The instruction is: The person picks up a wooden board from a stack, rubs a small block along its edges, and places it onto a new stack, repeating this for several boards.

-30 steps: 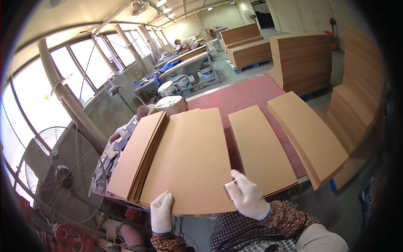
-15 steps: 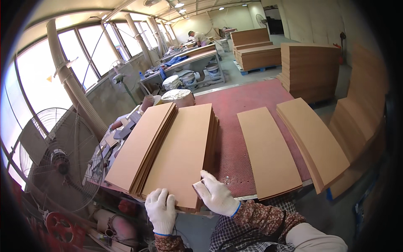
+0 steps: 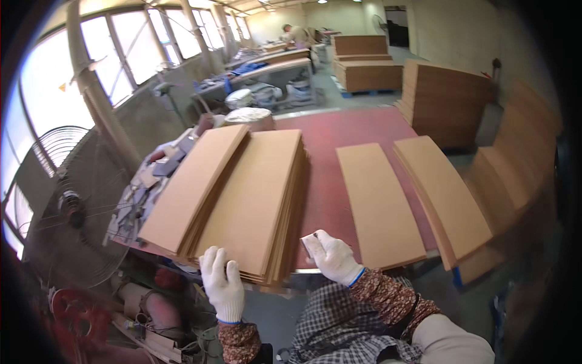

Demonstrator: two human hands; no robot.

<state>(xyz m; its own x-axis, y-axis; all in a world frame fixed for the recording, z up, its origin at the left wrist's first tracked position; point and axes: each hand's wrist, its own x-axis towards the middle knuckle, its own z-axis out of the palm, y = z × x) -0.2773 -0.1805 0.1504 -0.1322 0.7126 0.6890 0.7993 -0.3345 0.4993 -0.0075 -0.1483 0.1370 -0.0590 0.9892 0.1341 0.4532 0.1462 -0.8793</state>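
A thick stack of brown fibreboard panels [image 3: 254,194] lies on a red worktable [image 3: 351,124], with a second fanned pile [image 3: 194,182] leaning against its left side. My left hand [image 3: 223,285], in a white glove, grips the near end of the stack with its fingers lying over the top panel. My right hand [image 3: 332,258], also gloved, sits at the stack's near right corner and is closed on a small pale block [image 3: 311,244].
Two more panel piles [image 3: 379,203] [image 3: 445,194] lie to the right on the table. Tall board stacks [image 3: 445,100] stand behind. A floor fan [image 3: 66,200] and clutter are on the left. A person [image 3: 297,33] works at far benches.
The top panel, spread wide a second ago, now lies squared on the stack. My right hand has come down from the panel's top to the stack's near right corner.
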